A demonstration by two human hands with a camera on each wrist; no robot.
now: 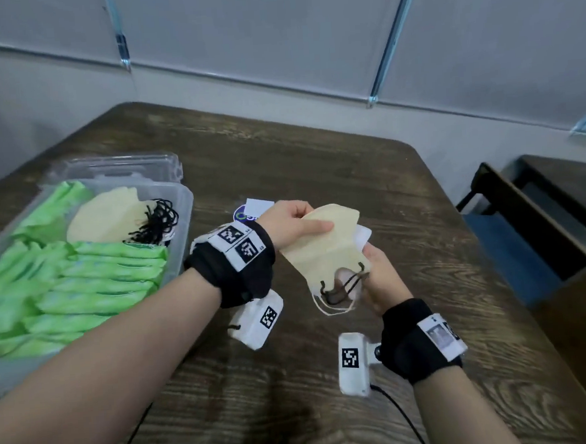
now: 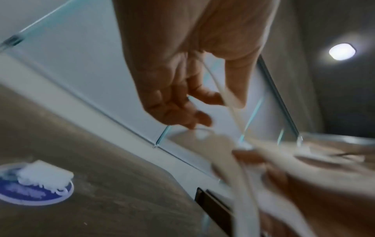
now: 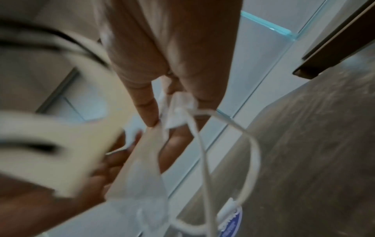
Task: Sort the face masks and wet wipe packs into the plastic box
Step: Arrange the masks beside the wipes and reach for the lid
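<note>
Head view shows both hands pinching a soft, pale-yellow folded face mask [image 1: 324,250] above the wood-grain tabletop [image 1: 403,194]: left hand [image 1: 293,227] its upper edge, right hand [image 1: 382,278] the lower end by the black-tipped ear loops. Left of the hands, the clear plastic box [image 1: 181,208] holds glossy green wet wipe packs [image 1: 93,285].

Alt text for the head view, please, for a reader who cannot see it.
Both hands hold a cream face mask above a wooden table: left hand at its top, right hand at its lower end. At left, a clear plastic box holds green wipe packs and more masks.

Light: dim, even indoor wash; a round white ceiling lamp [image 2: 342,51] glares.
Blur: both wrist views smear heavily.
Edges: head view bends wall lines.
</note>
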